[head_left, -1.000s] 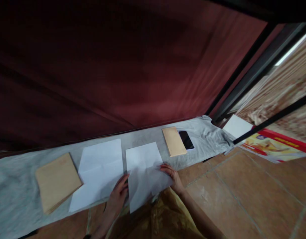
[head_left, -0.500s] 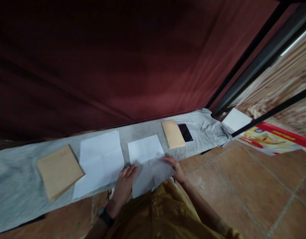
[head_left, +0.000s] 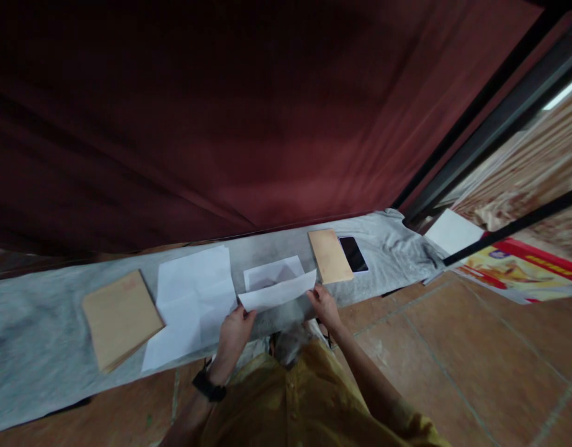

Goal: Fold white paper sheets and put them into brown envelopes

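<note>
My left hand [head_left: 234, 332] and my right hand [head_left: 323, 303] each pinch a near corner of a white paper sheet [head_left: 277, 284]. The near half of the sheet is lifted and folded over toward the far half, which lies on a grey cloth [head_left: 30, 335] spread along the floor. A second white sheet [head_left: 193, 301], creased, lies flat just left of my left hand. I wear a dark watch [head_left: 208, 388] on my left wrist and a yellow garment.
A stack of brown envelopes [head_left: 121, 316] lies at the left of the cloth. Another brown envelope [head_left: 330, 256] and a black phone [head_left: 353, 253] lie to the right. A dark red curtain [head_left: 221, 124] hangs behind. A white sheet [head_left: 453, 231] and colourful printed banner [head_left: 513, 270] lie on tiles at right.
Both hands were flat on the sheet; now they have gripped its near edge and lifted it up and over toward the far edge. The view shifted slightly.
</note>
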Demonstrator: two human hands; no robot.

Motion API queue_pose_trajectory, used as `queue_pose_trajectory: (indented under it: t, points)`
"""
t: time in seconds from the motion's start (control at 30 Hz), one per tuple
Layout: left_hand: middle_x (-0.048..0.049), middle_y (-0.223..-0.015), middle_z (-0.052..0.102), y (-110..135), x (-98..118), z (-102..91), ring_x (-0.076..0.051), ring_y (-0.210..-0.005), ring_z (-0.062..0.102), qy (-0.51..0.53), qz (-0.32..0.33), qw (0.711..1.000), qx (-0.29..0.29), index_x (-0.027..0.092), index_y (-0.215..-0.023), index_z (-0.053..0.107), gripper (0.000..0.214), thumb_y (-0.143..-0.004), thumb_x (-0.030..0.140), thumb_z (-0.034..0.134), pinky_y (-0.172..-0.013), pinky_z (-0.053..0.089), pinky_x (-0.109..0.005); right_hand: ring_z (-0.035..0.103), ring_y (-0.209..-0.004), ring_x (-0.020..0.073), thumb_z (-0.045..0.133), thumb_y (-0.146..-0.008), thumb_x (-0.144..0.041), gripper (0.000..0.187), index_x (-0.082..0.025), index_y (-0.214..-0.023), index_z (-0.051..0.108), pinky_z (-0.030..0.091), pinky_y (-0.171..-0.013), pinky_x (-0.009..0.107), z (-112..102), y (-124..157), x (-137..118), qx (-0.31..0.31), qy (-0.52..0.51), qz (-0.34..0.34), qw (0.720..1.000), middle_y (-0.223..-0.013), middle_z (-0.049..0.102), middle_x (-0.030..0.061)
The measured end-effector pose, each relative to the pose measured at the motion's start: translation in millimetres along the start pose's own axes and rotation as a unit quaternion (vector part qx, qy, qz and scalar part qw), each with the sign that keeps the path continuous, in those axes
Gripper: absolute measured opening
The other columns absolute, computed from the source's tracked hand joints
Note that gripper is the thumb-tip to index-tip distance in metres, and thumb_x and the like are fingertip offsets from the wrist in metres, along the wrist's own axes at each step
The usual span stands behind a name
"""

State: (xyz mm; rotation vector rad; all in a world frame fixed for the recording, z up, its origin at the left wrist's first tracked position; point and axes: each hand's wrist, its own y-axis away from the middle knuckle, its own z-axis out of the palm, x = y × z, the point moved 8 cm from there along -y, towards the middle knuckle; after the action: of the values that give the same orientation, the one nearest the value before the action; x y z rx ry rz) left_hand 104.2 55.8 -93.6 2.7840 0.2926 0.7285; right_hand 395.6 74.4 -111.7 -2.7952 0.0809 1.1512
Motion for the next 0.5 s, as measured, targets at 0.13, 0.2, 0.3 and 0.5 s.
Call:
queue_pose_trajectory:
  t: [0.13,0.2,0.3,0.5]
  points:
    - [-0.005,-0.091,0.077,-5.9,-3.5,0.5,-0.014,-0.069,0.068,0.039,-0.026,0.999,0.017,0.018,-0.108,0.066,0.017,-0.095,0.023,0.056,-0.063,0.044,-0.022,0.067,-0.087,0.0188,0.05,-0.096,-0.029,0.017,-0.019,-0.097,0.065,0.049,-0.077,0.026,2.2,-5.5,-3.3,0.007,0.04,0.009,0.999,-0.094,0.071,0.0057]
    - [-0.0048,-0.092,0.077,-7.7,-5.6,2.2,-0.014,-0.067,0.068,0.054,-0.036,0.998,0.02,0.019,-0.11,0.064,0.017,-0.095,0.022,0.055,-0.061,0.043,-0.022,0.067,-0.087,0.018,0.049,-0.097,-0.029,0.018,-0.019,-0.097,0.065,0.047,-0.076,0.025,3.0,-7.2,-3.0,0.0,0.053,0.018,0.998,-0.094,0.071,0.0053]
    - [-0.0057,-0.093,0.077,-9.1,-6.3,5.1,-0.015,-0.068,0.068,0.05,-0.047,0.997,0.022,0.018,-0.115,0.061,0.021,-0.096,0.023,0.053,-0.06,0.043,-0.023,0.067,-0.087,0.0171,0.049,-0.099,-0.03,0.019,-0.02,-0.099,0.066,0.046,-0.075,0.023,4.5,-9.4,-2.1,-0.014,0.074,0.032,0.997,-0.097,0.071,0.005]
    - [-0.0095,-0.096,0.077,-6.1,-1.6,1.7,-0.02,-0.08,0.072,-0.035,-0.047,0.996,0.066,0.015,-0.135,0.053,0.039,-0.099,0.028,0.05,-0.067,0.045,-0.027,0.069,-0.09,0.0174,0.05,-0.101,-0.03,0.02,-0.022,-0.108,0.066,0.047,-0.073,0.023,8.0,-12.2,-4.0,-0.021,0.127,0.048,0.991,-0.102,0.073,0.0062]
